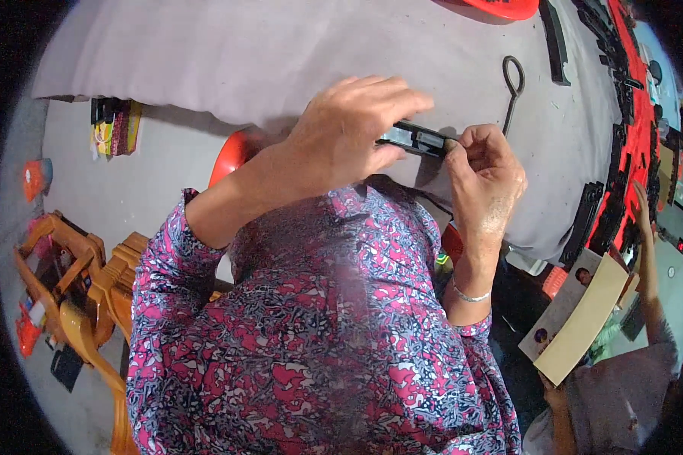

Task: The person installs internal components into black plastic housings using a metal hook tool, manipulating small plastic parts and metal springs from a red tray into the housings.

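Observation:
Over a grey cloth-covered table (pixel 281 45), I hold a short, narrow black piece (pixel 416 139) with a silvery grey inside in both hands. Its exact kind does not show. My left hand (pixel 353 125) has its left end between the thumb and the fingers, which stretch out above it. Thumb and bent fingers of my right hand (pixel 487 174) pinch the right end. A metal rod with a looped end (pixel 514 80) lies on the cloth beyond my right hand.
A black strip (pixel 555 42) and a red round object (pixel 505 6) lie at the far side. Many black pieces cover a red surface (pixel 636 114) on the right, where another person's arm (pixel 645 235) reaches. Wooden chairs (pixel 91 318) stand at left, a red seat (pixel 234 155) by the table edge.

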Demonstrator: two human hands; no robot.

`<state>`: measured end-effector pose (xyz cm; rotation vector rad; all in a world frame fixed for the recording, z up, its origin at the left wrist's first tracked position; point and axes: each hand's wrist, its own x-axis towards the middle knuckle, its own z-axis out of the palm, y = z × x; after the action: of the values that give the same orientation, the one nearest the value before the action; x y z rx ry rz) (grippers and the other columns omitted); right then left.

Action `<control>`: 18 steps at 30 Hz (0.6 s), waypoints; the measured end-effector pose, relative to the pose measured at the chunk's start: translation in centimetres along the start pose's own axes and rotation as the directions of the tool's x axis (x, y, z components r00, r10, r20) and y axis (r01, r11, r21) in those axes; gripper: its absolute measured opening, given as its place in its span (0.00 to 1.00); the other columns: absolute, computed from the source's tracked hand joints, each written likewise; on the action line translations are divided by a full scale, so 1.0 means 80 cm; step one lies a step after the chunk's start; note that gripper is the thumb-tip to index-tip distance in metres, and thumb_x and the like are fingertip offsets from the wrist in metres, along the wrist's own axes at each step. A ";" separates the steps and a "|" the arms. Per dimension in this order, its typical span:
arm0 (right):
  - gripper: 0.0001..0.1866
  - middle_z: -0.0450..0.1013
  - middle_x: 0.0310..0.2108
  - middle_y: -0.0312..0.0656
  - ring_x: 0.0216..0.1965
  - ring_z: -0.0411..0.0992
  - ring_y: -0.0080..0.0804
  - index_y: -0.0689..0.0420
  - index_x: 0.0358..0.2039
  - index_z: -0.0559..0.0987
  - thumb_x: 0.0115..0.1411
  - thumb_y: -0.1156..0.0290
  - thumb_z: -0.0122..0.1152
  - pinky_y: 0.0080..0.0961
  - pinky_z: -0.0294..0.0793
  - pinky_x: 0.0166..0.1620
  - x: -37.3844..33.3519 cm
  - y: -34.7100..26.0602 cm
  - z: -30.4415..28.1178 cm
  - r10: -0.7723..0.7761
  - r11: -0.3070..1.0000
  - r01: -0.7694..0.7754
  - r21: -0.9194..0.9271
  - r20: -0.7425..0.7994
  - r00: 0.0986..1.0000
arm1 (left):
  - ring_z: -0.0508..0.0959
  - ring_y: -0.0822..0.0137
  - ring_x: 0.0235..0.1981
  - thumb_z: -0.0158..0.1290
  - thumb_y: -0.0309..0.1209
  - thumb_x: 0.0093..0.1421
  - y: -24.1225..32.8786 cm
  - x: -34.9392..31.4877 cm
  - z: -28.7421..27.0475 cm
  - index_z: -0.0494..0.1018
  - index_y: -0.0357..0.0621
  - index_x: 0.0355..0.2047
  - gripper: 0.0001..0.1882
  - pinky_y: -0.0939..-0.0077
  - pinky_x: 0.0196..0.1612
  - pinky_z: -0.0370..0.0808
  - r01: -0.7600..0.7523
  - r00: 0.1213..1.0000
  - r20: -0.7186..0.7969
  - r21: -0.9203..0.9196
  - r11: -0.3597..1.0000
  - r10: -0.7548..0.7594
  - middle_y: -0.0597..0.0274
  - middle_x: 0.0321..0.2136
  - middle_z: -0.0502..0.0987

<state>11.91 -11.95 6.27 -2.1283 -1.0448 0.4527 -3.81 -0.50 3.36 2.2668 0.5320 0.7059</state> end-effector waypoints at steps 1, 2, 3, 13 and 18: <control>0.04 0.70 0.17 0.39 0.20 0.69 0.19 0.61 0.28 0.75 0.52 0.77 0.61 0.21 0.70 0.28 0.000 0.000 0.000 -0.020 0.999 0.020 -0.026 -0.012 1.000 | 0.76 0.52 0.46 0.67 0.27 0.42 0.005 0.002 -0.003 0.75 0.44 0.48 0.29 0.59 0.49 0.72 -0.011 1.000 0.013 0.008 1.000 0.011 0.56 0.41 0.79; 0.04 0.70 0.17 0.39 0.20 0.69 0.19 0.61 0.28 0.75 0.52 0.77 0.61 0.21 0.70 0.28 0.000 -0.001 -0.001 -0.018 0.999 0.018 -0.027 -0.016 1.000 | 0.76 0.53 0.46 0.66 0.27 0.42 0.009 0.004 -0.006 0.75 0.46 0.48 0.29 0.60 0.49 0.72 -0.022 0.999 0.026 0.016 1.000 0.022 0.56 0.41 0.79; 0.04 0.71 0.17 0.40 0.20 0.70 0.21 0.60 0.28 0.75 0.52 0.76 0.61 0.23 0.70 0.28 0.000 -0.003 -0.001 -0.009 0.999 0.008 -0.033 -0.005 1.000 | 0.76 0.53 0.46 0.66 0.27 0.42 0.013 0.005 -0.008 0.75 0.46 0.48 0.29 0.60 0.49 0.72 -0.027 0.999 0.029 0.015 1.000 0.026 0.56 0.41 0.79; 0.04 0.73 0.19 0.44 0.20 0.74 0.33 0.60 0.27 0.75 0.51 0.76 0.61 0.27 0.72 0.28 0.000 -0.004 0.002 -0.005 1.000 0.005 -0.017 -0.020 1.000 | 0.75 0.62 0.50 0.52 0.32 0.56 0.005 -0.017 0.015 0.79 0.56 0.47 0.18 0.57 0.51 0.69 -0.331 0.943 0.143 0.322 0.887 0.300 0.73 0.43 0.76; 0.03 0.74 0.19 0.44 0.20 0.74 0.32 0.61 0.27 0.75 0.51 0.77 0.61 0.27 0.73 0.28 -0.004 -0.003 0.001 -0.023 1.000 0.023 0.005 -0.034 0.999 | 0.75 0.62 0.49 0.52 0.33 0.56 0.001 -0.019 0.020 0.78 0.55 0.48 0.19 0.58 0.50 0.71 -0.379 0.925 0.101 0.339 0.861 0.367 0.73 0.43 0.75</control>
<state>11.55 -12.10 6.41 -2.1101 -1.0474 0.4067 -3.97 -2.18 1.90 2.7592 0.2090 0.8099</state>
